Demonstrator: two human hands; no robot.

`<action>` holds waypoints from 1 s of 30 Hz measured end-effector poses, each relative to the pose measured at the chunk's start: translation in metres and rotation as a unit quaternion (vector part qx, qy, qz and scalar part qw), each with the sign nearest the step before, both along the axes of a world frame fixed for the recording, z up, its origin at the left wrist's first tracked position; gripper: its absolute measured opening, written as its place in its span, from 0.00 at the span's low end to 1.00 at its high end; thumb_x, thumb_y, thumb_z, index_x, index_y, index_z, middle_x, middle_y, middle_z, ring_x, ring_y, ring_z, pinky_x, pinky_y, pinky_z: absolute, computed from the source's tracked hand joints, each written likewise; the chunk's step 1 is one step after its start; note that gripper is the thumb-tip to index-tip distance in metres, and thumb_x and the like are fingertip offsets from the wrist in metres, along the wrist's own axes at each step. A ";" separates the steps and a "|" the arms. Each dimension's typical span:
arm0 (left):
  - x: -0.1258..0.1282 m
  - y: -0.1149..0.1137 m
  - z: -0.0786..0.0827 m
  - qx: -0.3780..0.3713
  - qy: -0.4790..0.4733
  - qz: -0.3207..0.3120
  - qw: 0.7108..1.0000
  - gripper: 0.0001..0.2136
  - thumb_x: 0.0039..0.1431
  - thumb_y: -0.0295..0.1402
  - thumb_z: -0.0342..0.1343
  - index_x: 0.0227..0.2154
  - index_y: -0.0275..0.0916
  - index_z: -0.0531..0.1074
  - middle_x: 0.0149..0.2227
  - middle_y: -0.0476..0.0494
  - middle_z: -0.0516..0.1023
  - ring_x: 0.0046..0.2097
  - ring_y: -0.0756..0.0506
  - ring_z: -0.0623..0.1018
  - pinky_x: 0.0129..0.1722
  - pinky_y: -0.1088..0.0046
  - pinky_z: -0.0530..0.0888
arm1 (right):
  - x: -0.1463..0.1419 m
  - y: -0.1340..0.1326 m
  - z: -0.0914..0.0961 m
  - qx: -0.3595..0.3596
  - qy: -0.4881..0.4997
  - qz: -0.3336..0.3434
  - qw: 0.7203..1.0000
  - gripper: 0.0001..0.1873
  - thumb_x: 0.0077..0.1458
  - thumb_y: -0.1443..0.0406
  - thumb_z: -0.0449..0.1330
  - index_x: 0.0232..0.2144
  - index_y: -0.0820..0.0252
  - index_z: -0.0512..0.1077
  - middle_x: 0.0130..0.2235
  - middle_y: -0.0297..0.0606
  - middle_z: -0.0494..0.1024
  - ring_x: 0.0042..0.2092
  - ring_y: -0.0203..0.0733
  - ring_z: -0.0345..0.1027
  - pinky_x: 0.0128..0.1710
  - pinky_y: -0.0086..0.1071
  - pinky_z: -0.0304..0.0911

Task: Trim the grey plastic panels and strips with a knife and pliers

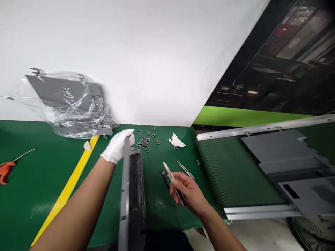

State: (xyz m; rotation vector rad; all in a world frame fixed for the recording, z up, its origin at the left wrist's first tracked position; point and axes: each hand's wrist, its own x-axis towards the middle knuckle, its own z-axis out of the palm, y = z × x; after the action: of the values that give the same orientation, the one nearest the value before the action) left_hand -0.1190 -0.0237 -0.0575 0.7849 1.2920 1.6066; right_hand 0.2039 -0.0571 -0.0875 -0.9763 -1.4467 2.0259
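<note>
My left hand (119, 144), in a white glove, is closed on the far end of a long grey panel (126, 195) stood on its edge, its dark inner side facing right. My right hand (188, 191), bare, grips a utility knife (170, 173) with its blade pointing up and to the left. Just beyond that hand are tweezers (185, 170) and small cutters (164, 174), partly hidden by it. Several small grey U-shaped clips (143, 141) lie scattered past the panel's far end. A crumpled white glove (177, 141) rests to their right.
Bagged grey panels (75, 101) lean against the white wall on the left. An orange-handled screwdriver (6, 170) lies at far left, beyond yellow tape (65, 191) on the green table (34, 202). At right, a conveyor (217, 174) carries grey panels (282, 150).
</note>
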 end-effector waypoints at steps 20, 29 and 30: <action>0.006 0.004 -0.004 0.067 0.087 -0.062 0.992 0.16 0.60 0.46 0.57 0.25 0.38 0.74 0.29 0.46 0.75 0.35 0.45 0.71 0.43 0.68 0.70 | -0.146 0.087 0.123 0.578 -0.434 0.218 0.656 0.27 0.73 0.49 0.41 0.30 0.54 0.70 0.30 0.35 0.77 0.31 0.42 0.66 0.29 0.34 0.45; 0.012 0.000 0.006 0.051 0.120 -0.044 0.991 0.15 0.59 0.45 0.56 0.24 0.40 0.73 0.28 0.46 0.74 0.35 0.44 0.71 0.43 0.67 0.72 | -0.144 0.081 0.132 0.639 -0.470 0.230 0.563 0.30 0.74 0.51 0.38 0.33 0.54 0.74 0.31 0.39 0.81 0.31 0.47 0.72 0.29 0.35 0.48; 0.012 0.000 0.007 0.050 0.120 -0.044 0.991 0.16 0.59 0.45 0.55 0.24 0.40 0.72 0.28 0.46 0.74 0.35 0.44 0.71 0.43 0.67 0.72 | -0.144 0.080 0.133 0.642 -0.470 0.230 0.560 0.30 0.74 0.51 0.38 0.33 0.54 0.74 0.31 0.39 0.81 0.31 0.47 0.73 0.28 0.35 0.47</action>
State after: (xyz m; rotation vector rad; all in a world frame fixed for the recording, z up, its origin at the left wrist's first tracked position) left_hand -0.1073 -0.0239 -0.0504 1.1094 1.3321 1.5508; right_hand 0.0597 0.0229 0.0456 -0.9005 -3.1307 -0.1276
